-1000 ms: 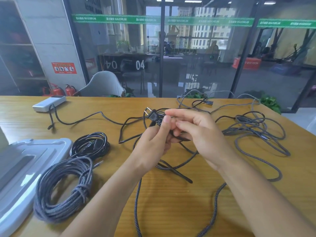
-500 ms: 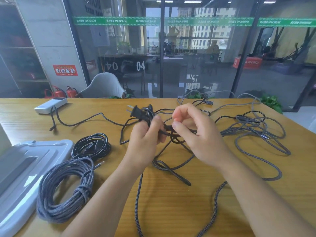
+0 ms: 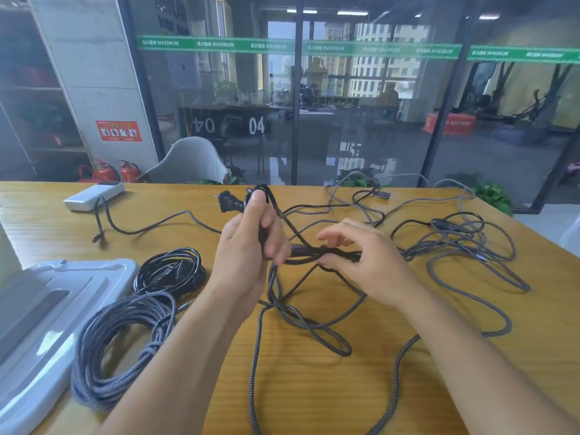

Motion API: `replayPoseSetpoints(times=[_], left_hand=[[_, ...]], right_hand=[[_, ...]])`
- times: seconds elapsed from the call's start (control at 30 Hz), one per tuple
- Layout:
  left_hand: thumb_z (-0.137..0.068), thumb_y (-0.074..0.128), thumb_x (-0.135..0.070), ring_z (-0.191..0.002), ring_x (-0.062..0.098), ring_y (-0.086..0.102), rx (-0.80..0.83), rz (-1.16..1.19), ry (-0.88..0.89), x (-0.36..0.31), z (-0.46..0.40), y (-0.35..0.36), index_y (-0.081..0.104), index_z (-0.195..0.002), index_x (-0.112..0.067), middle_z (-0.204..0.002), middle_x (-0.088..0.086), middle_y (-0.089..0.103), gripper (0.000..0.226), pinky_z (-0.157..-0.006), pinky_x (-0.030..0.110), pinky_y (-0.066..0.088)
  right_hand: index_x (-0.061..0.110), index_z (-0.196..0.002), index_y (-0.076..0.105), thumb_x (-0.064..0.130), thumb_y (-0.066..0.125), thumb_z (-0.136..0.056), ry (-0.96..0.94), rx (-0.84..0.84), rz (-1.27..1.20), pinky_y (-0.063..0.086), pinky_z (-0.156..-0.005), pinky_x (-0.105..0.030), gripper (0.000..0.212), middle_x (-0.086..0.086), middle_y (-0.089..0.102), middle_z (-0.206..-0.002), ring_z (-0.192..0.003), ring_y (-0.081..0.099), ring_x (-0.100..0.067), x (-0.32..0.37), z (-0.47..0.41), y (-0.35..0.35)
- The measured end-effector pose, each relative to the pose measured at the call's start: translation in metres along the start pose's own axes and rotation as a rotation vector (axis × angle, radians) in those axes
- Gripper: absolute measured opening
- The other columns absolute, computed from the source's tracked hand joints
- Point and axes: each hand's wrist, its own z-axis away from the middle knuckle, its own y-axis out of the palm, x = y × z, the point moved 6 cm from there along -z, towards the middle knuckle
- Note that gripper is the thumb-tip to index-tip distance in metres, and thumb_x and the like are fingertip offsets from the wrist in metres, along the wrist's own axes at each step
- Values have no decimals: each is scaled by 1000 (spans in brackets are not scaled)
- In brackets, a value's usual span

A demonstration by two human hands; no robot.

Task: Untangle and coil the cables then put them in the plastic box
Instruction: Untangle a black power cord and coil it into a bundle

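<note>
From the head view: "MAXIMUM" repeated in white along a green strip (image 3: 345, 48) across the glass wall; "04" on the glass, once straight and once mirrored; a red notice (image 3: 118, 130) on the pillar, too small to read; partly legible "SOFTBOX" on a red block (image 3: 452, 123) beyond the glass. Wood-grain yellow counter (image 3: 314, 387), with red fire extinguishers (image 3: 108, 172) and a pale chair (image 3: 188, 161) behind it. Left hand (image 3: 248, 249) curled round a black cable just below its two-pin plug (image 3: 226, 200), raised above the counter. Right hand (image 3: 361, 262) pinching the same cable, upper fingers loose. Tangled grey braided cables (image 3: 464, 246) at right. Two coiled bundles, black (image 3: 171, 271) and grey (image 3: 119, 346), beside the plastic box lid (image 3: 47, 309) at left. White power bank (image 3: 94, 196) at far left.
</note>
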Motion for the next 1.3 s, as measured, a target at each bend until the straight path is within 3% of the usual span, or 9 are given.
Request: replayPoseSetpoints(times=[0.13,0.27,0.43,0.6,0.7,0.83,1.0,1.2,1.3], left_hand=[[-105,60,-37,-53,19,18,17,-217,5,2,1,-3,48,-71,-11,-57,2,24,44,-52,28,22],[-91,77,-46,-53,13,44,8,-614,47,7,-3,-7,75,-81,-21,-53,4,48,27,-60,26,43],[-83,85,-44,-36,5,38,-3,-805,3,24,-10,-15,75,-98,-24,-39,-16,42,27,-46,14,33],[-79,85,-52,-81,6,69,-26,-971,1,36,-14,-23,78,-102,-35,-84,-17,73,29,-79,40,60],[-89,78,-41,-69,11,63,-62,-1018,65,33,-12,-18,79,-98,-30,-73,-12,69,15,-68,35,56],[-98,71,-30,-45,5,45,-132,-842,137,20,-11,-23,74,-93,-17,-53,-12,55,15,-50,26,42],[-101,67,-22,-48,12,27,-386,-407,222,-12,-11,-53,71,-90,-19,-51,-8,36,13,-47,27,26],[-101,69,-28,-50,15,28,-230,-344,194,-7,-11,-40,72,-88,-26,-55,-3,33,13,-53,29,27],[-100,70,-27,-47,3,42,-134,-392,189,-6,-11,-28,72,-96,-24,-51,-18,45,5,-58,23,35]], right_hand=[[39,-127,65,47,66,-98,96,128,134,46,-94,-27,31,26,58,-113,-111,52,1,-19,2,21],[33,-121,74,42,70,-96,56,71,118,44,-82,-31,27,29,59,-90,-94,47,-2,-21,3,25],[28,-116,78,38,75,-93,-4,-61,103,46,-78,-32,26,18,65,-87,-93,50,-8,-13,3,22],[23,-114,80,33,79,-91,-77,-145,131,37,-80,-14,25,17,66,-88,-92,50,-6,-5,2,20],[25,-118,79,32,81,-90,-57,-141,105,38,-81,-12,30,21,65,-90,-91,50,-1,-7,3,20],[37,-128,72,38,78,-92,90,-74,91,39,-78,-7,36,23,58,-93,-88,54,10,-24,4,20],[41,-129,72,41,71,-96,199,4,154,45,-79,-21,33,22,59,-94,-96,60,-10,-46,4,14],[56,-149,43,69,56,-95,253,47,10,46,-94,-36,56,9,65,-97,-103,61,-16,-45,4,21],[47,-139,60,53,52,-105,262,4,-185,44,-90,-16,36,9,70,-106,-99,64,0,-36,0,22]])
